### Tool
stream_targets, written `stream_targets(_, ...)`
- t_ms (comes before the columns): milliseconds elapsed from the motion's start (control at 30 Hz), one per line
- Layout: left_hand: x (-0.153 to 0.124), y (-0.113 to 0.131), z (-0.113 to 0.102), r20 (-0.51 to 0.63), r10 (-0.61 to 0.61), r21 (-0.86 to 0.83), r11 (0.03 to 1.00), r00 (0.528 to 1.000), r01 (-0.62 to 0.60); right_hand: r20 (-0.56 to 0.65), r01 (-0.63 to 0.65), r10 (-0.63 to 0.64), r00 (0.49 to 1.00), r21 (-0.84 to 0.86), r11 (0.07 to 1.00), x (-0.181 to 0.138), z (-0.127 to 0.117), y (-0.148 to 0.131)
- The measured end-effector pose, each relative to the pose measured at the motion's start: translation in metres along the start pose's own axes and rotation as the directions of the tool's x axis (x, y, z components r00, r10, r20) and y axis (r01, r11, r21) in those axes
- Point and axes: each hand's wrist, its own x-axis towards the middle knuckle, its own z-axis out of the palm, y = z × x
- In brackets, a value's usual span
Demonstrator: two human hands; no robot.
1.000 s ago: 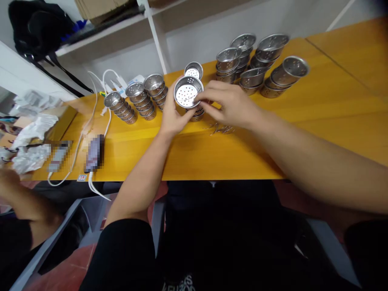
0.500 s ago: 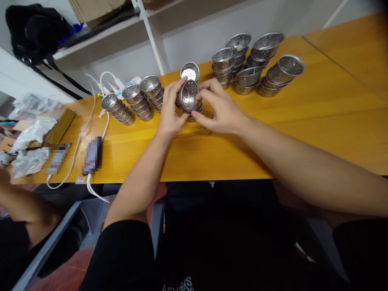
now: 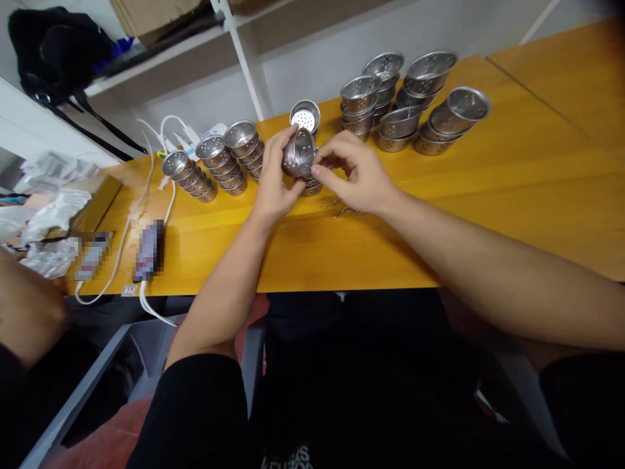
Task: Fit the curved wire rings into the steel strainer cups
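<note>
My left hand is closed around a perforated metal cup, holding it tilted with its mouth toward the right. At the cup's right rim, my right hand has thumb and fingers pinched together. Whatever sits in that pinch is too small to make out. Just behind the held cup stands another perforated cup with a bright holed bottom. Below it, more perforated metal shows partly, mostly hidden by my hand. Thin bent wires lie on the table under my right hand.
Stacks of perforated cups stand to the left, with more stacks at the back right. On the yellow table lie two blurred phones with white cables. Another person's arm is at far left.
My right hand has drawn slightly right, its fingertips moving from inside the cup's mouth to its rim. The held cup has turned a little. The neighbour's arm has shifted left.
</note>
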Motion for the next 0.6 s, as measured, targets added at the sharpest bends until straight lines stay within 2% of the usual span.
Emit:
stream_targets(133,0.0,-0.001,0.003,0.001,0.014,0.021,1.0,1.0,-0.014,-0.031,0.0,0.001,1.0,0.042,0.999,0.001,0.001,0.005)
stream_targets(333,-0.001,0.002,0.0,0.059,-0.015,0.035,0.999,0.998,0.013,-0.044,-0.03,0.034,0.998,0.093,0.995,0.003,0.004,0.012)
stream_targets(467,0.002,0.01,-0.002,0.069,-0.033,0.02,0.999,0.997,0.032,-0.025,-0.089,0.094,0.995,0.162,0.983,0.005,0.001,0.012)
stream_targets(600,0.006,0.021,-0.004,0.073,-0.077,-0.031,0.996,0.994,0.08,-0.032,-0.111,0.113,0.993,0.062,0.992,0.007,-0.008,0.01)
